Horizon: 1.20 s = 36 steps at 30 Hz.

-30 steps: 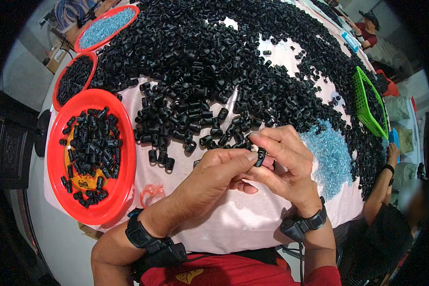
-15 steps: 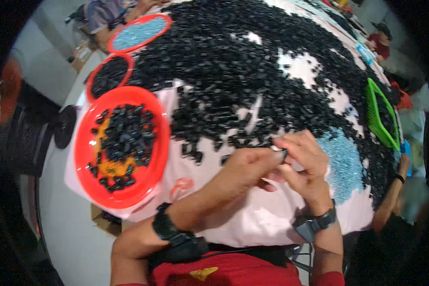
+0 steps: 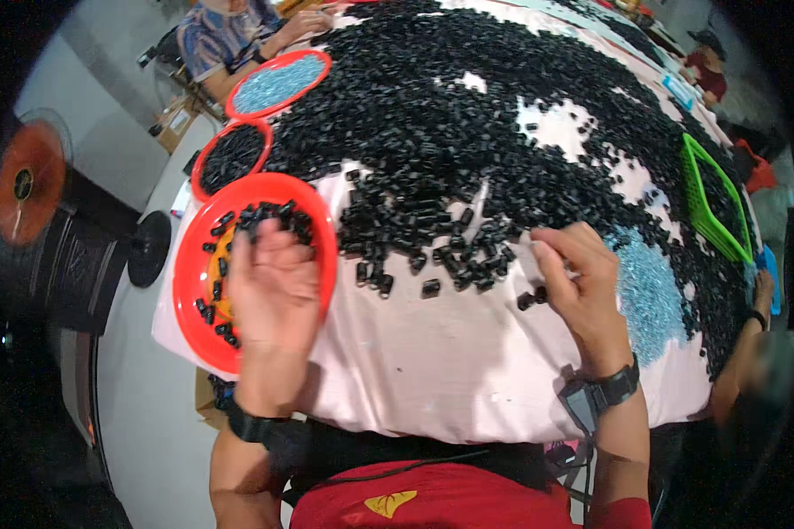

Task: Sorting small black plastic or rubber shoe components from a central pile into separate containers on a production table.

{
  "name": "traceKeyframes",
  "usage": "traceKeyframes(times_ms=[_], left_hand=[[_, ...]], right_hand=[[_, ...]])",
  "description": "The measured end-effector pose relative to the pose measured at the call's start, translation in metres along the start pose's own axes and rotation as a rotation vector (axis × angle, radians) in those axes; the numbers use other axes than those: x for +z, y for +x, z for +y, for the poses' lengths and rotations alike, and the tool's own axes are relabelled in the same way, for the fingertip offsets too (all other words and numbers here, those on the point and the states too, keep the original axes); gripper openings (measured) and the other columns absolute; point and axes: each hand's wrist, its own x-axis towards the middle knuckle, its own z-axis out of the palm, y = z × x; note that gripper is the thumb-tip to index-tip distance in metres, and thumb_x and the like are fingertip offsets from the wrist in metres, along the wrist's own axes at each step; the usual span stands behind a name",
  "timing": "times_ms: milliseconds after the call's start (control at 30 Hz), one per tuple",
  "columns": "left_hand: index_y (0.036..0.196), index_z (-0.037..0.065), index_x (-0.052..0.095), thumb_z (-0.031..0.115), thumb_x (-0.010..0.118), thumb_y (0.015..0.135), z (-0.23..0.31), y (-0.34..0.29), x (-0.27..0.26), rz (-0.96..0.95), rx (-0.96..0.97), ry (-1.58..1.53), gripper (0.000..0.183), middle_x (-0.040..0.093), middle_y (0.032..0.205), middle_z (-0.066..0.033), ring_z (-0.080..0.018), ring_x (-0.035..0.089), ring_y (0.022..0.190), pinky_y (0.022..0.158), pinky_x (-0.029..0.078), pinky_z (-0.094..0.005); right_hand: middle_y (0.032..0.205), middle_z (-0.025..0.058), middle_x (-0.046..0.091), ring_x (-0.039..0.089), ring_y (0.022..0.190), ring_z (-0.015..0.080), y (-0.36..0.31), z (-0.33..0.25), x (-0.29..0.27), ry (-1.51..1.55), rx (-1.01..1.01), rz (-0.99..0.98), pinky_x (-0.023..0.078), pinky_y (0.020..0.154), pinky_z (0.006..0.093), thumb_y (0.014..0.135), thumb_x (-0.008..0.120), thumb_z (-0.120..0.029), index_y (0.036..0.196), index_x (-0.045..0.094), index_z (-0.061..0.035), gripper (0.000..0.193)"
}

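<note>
My left hand (image 3: 278,286) is open over the red basin (image 3: 188,295), its fingers loosely spread and nothing seen in them. Small black plastic pieces (image 3: 282,213) lie in the basin around an orange-yellow patch on its bottom. My right hand (image 3: 582,278) is closed at the near edge of the big black pile, thumb against curled fingers. Whatever sits in that pinch is hidden or too small to name. Beside its wrist side, a few loose black pieces (image 3: 529,300) rest on the pale pink cloth (image 3: 397,361). A heap of shiny pale-blue small parts (image 3: 648,295) lies right of that hand.
The spread of black pieces (image 3: 432,115) covers most of the table. Two smaller red trays, one with pale-blue parts (image 3: 280,85) and one with black parts (image 3: 231,157), stand far left. A green basket (image 3: 710,203) is at right. Other people sit around the table.
My hands were together over the cloth around a small dark piece; now they are apart. My left hand has swung left over the basin, and its fingers have opened. The view has shifted slightly.
</note>
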Motion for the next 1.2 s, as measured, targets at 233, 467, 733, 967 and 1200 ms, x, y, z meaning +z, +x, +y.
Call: traceKeyframes(times_ms=[233, 467, 733, 967, 1200], left_hand=[[0.116, 0.002, 0.065, 0.039, 0.052, 0.107, 0.008, -0.004, -0.003, -0.006, -0.185, 0.131, 0.041, 0.070, 0.094, -0.0062, -0.0147, 0.064, 0.076, 0.061, 0.052, -0.0227], [0.137, -0.003, 0.053, 0.031, 0.058, 0.105, -0.060, -0.018, 0.041, -0.207, -0.530, 0.689, 0.047, 0.067, 0.120, -0.0126, -0.0182, 0.070, 0.101, 0.083, 0.060, -0.0278], [0.144, 0.001, 0.052, 0.026, 0.058, 0.106, -0.102, -0.007, 0.059, -0.394, -0.422, 0.939, 0.045, 0.065, 0.127, -0.0082, -0.0148, 0.066, 0.102, 0.084, 0.055, -0.0303], [0.115, -0.004, 0.068, 0.006, 0.063, 0.092, -0.112, -0.003, 0.057, -0.795, 0.231, 1.555, 0.026, 0.067, 0.097, -0.0215, -0.0375, 0.067, 0.090, 0.081, 0.052, -0.0417], [0.119, 0.004, 0.068, 0.010, 0.073, 0.087, -0.123, 0.000, 0.054, -0.933, 0.495, 1.804, 0.033, 0.060, 0.101, -0.0144, -0.0327, 0.060, 0.093, 0.079, 0.050, -0.0404]], right_hand=[[0.099, 0.0144, 0.074, 0.067, 0.087, 0.0305, 0.001, 0.008, 0.002, 0.046, -0.085, -0.175, 0.055, 0.075, 0.0379, 0.089, 0.073, -0.010, 0.103, 0.076, -0.0009, 0.017], [0.079, 0.0124, 0.070, 0.067, 0.075, 0.0257, 0.005, 0.018, -0.013, -0.137, 0.075, -0.014, 0.051, 0.063, 0.0349, 0.090, 0.071, -0.012, 0.089, 0.075, -0.0009, 0.012], [0.073, 0.0105, 0.067, 0.064, 0.063, 0.0268, 0.008, 0.019, -0.039, -0.047, 0.273, -0.242, 0.050, 0.057, 0.0364, 0.083, 0.072, -0.012, 0.084, 0.074, -0.0034, 0.009], [0.075, 0.0088, 0.064, 0.065, 0.069, 0.0281, 0.006, 0.018, -0.026, -0.184, 0.115, -0.351, 0.050, 0.060, 0.0392, 0.086, 0.072, -0.015, 0.087, 0.071, -0.0058, 0.009], [0.079, 0.0107, 0.064, 0.064, 0.069, 0.0261, 0.008, 0.013, -0.023, 0.046, 0.253, -0.265, 0.050, 0.058, 0.0359, 0.089, 0.071, -0.013, 0.090, 0.069, -0.0024, 0.011]])
